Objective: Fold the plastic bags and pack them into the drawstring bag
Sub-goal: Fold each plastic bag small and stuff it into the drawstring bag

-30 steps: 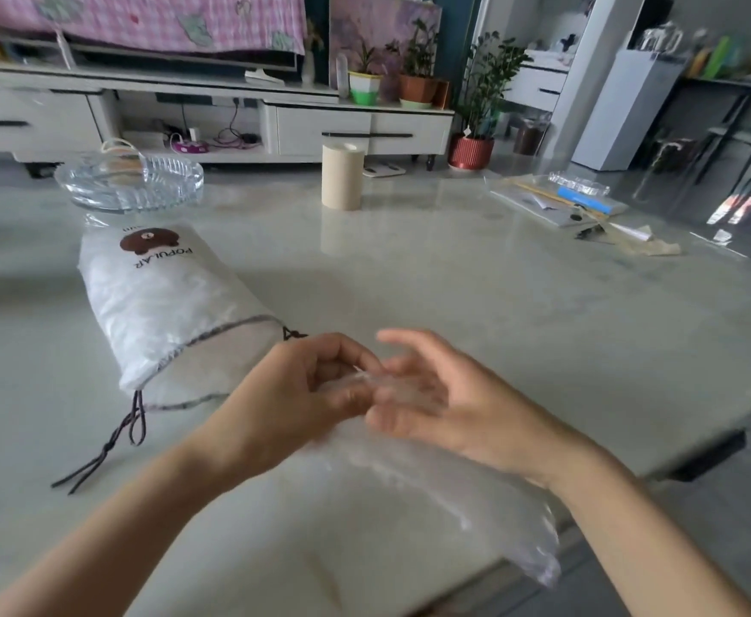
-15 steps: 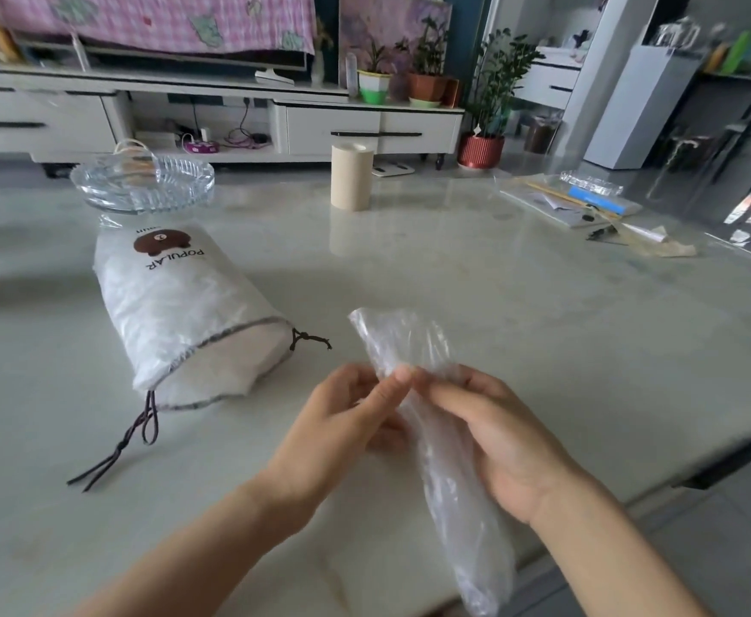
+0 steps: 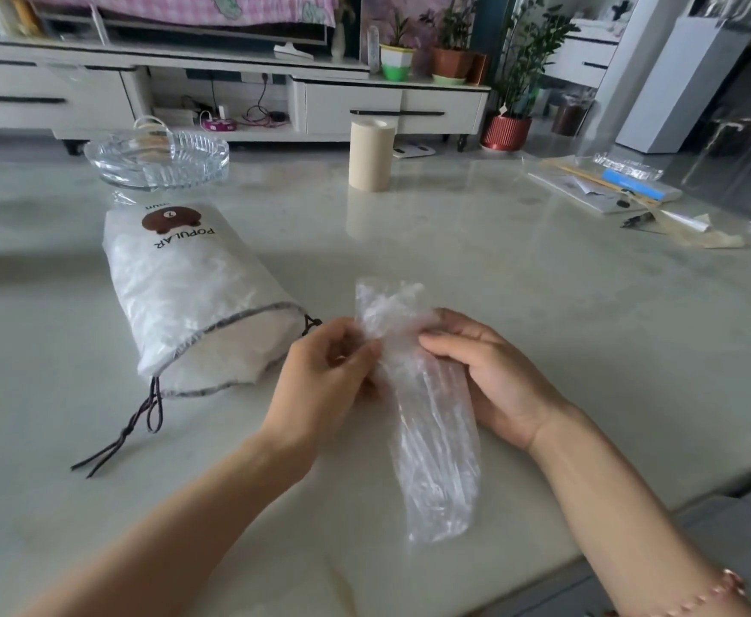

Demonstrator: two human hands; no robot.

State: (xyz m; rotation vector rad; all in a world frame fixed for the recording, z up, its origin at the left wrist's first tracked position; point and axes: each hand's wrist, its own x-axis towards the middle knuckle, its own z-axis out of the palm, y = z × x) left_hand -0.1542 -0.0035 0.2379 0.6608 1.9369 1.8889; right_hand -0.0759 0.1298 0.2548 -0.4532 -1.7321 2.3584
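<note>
Your left hand (image 3: 333, 371) and right hand (image 3: 489, 376) are pinching the plastic bag (image 3: 431, 429) near its top from either side, probably steadying the narrow strip for folding. It is sitting just right of the drawstring bag (image 3: 186, 296), whose mouth is facing you on the counter (image 3: 498, 282).
</note>
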